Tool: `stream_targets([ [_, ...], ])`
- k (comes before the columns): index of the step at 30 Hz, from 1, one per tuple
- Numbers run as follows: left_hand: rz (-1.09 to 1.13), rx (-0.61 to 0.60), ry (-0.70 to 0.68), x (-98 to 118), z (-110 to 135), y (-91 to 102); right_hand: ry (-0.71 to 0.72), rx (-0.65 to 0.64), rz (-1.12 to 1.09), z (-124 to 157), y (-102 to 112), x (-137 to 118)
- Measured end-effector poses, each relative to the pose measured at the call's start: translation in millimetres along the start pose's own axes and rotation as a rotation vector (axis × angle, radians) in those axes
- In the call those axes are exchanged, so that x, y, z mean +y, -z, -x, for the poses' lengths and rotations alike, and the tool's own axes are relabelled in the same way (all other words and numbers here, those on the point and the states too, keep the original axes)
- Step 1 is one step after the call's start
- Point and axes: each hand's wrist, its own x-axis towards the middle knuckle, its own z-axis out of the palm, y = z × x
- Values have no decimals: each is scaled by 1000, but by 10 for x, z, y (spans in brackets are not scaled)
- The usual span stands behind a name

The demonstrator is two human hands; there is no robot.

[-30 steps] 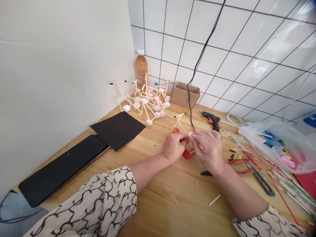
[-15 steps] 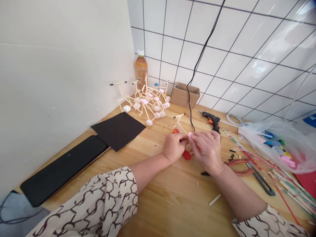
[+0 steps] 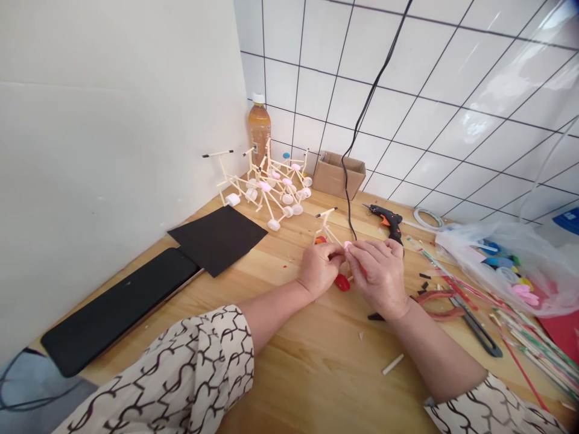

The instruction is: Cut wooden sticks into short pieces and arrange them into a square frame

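A small stick-built model tricycle (image 3: 333, 235) stands on the table between my hands, with a black-tipped handlebar (image 3: 326, 213) at its far end. A red bottle-cap wheel (image 3: 342, 283) shows below my fingers, and an orange-red one (image 3: 321, 240) behind my left hand. My left hand (image 3: 319, 271) is closed, thumb and fingers pinching the frame. From the other side my right hand (image 3: 379, 276) pinches a pink seat piece (image 3: 347, 245) at the top of the frame. My fingers hide most of the model's rear part.
Several finished stick models (image 3: 271, 187) stand by a drink bottle (image 3: 259, 126) and cardboard box (image 3: 339, 175). A glue gun (image 3: 386, 219), pliers (image 3: 441, 304), a utility knife (image 3: 479, 330), sticks (image 3: 534, 349) and a bag of caps (image 3: 511, 262) lie right. Black card (image 3: 219, 238) and a phone (image 3: 120, 307) lie left.
Both hands keep the same grip at the seat piece and frame. Only a very slight shift of the whole view shows.
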Motion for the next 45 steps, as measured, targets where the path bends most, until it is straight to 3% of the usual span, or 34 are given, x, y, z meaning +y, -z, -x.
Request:
stream_targets([
  [14, 22, 18, 6, 13, 13, -19, -78, -10, -31, -53, 42, 39],
  [21, -13, 25, -8, 25, 16, -11, -225, -45, -86, -45, 27, 45],
  [45, -25, 4, -36, 34, 20, -8, -241, -30, -45, -93, -74, -55],
])
